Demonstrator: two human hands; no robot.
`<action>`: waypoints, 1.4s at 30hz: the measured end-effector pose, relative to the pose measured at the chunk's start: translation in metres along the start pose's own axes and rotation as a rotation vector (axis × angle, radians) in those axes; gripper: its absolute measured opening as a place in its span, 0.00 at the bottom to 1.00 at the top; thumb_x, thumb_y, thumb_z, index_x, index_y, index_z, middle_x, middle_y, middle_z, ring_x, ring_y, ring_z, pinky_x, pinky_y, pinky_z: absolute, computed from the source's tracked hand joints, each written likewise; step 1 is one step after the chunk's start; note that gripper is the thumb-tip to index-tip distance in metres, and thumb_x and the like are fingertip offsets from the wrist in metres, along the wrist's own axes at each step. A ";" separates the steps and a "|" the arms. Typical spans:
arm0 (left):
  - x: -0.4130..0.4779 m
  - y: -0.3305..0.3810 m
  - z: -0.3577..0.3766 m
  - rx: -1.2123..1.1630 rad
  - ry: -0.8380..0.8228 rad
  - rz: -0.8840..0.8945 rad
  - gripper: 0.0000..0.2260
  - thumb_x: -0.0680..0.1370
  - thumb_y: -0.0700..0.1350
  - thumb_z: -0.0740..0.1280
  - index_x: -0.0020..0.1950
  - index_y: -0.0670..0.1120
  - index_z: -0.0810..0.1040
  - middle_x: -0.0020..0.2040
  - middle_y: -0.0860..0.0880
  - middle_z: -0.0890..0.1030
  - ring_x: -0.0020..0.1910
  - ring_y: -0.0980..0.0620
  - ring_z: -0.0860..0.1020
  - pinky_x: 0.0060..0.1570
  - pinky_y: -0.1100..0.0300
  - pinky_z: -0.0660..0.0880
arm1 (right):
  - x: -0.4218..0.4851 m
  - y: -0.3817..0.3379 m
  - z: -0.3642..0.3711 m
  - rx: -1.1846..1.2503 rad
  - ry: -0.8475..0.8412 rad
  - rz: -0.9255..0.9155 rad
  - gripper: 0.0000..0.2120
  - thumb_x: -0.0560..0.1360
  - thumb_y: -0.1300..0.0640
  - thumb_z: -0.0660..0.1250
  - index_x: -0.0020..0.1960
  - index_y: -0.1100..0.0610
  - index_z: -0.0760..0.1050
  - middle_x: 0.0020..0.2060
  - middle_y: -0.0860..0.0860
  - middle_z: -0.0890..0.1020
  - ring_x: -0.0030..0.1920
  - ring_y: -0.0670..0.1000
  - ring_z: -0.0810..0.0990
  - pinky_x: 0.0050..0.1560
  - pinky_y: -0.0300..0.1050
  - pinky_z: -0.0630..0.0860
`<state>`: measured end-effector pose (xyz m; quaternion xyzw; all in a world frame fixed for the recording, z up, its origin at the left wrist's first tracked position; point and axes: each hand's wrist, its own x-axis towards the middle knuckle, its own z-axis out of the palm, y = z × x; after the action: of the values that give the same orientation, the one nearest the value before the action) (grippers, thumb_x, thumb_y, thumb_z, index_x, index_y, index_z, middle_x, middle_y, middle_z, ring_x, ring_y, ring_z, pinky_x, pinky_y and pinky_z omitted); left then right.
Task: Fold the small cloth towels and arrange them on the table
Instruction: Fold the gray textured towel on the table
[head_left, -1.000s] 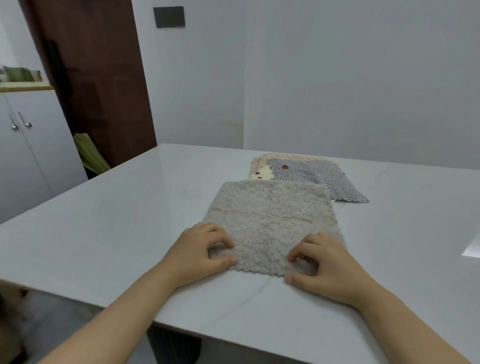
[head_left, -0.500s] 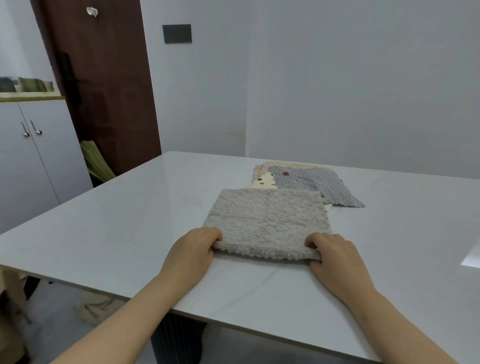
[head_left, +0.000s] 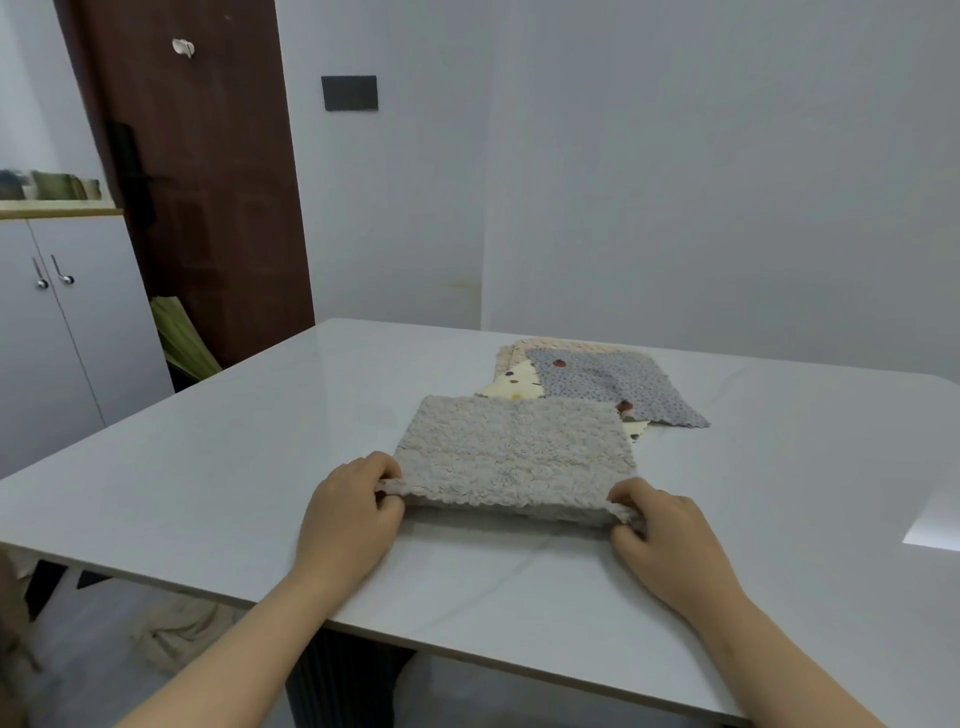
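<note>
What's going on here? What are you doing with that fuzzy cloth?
A person is folding towels at the glossy white table. The left hand and the right hand each pinch a near corner of the fluffy beige square towel. Its near edge is raised off the table, likely to start a fold. Behind it, a grey dotted cloth lies flat on a cream patterned cloth.

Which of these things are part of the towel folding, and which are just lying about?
Part of the job: beige towel, pinched at its near corners by the left hand and right hand; grey dotted cloth and cream cloth stacked behind it; table.
Just there: brown door, white cabinet, dark wall plate.
</note>
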<state>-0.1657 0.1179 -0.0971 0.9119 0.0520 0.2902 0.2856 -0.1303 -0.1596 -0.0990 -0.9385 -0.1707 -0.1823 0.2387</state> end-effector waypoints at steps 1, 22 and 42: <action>0.000 0.000 -0.002 -0.084 -0.026 -0.023 0.08 0.72 0.35 0.63 0.43 0.48 0.74 0.37 0.55 0.75 0.41 0.51 0.72 0.36 0.67 0.65 | 0.000 0.001 -0.001 0.059 0.009 0.041 0.08 0.70 0.63 0.62 0.46 0.51 0.71 0.38 0.52 0.81 0.44 0.56 0.77 0.41 0.43 0.64; 0.060 -0.005 -0.013 -0.317 -0.028 -0.207 0.13 0.79 0.48 0.59 0.42 0.40 0.76 0.34 0.45 0.76 0.35 0.48 0.72 0.36 0.57 0.67 | 0.051 -0.005 -0.011 0.515 0.156 0.286 0.11 0.75 0.58 0.65 0.37 0.64 0.75 0.32 0.55 0.76 0.35 0.52 0.72 0.39 0.46 0.67; 0.122 -0.043 0.059 0.070 -0.172 -0.209 0.03 0.75 0.47 0.63 0.42 0.54 0.76 0.43 0.53 0.80 0.50 0.49 0.74 0.46 0.57 0.69 | 0.127 0.025 0.049 0.170 0.115 0.338 0.08 0.74 0.59 0.63 0.38 0.61 0.76 0.38 0.55 0.80 0.41 0.55 0.75 0.38 0.46 0.66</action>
<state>-0.0288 0.1571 -0.0989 0.9324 0.1322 0.1774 0.2858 0.0041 -0.1259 -0.0949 -0.9183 -0.0117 -0.1778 0.3536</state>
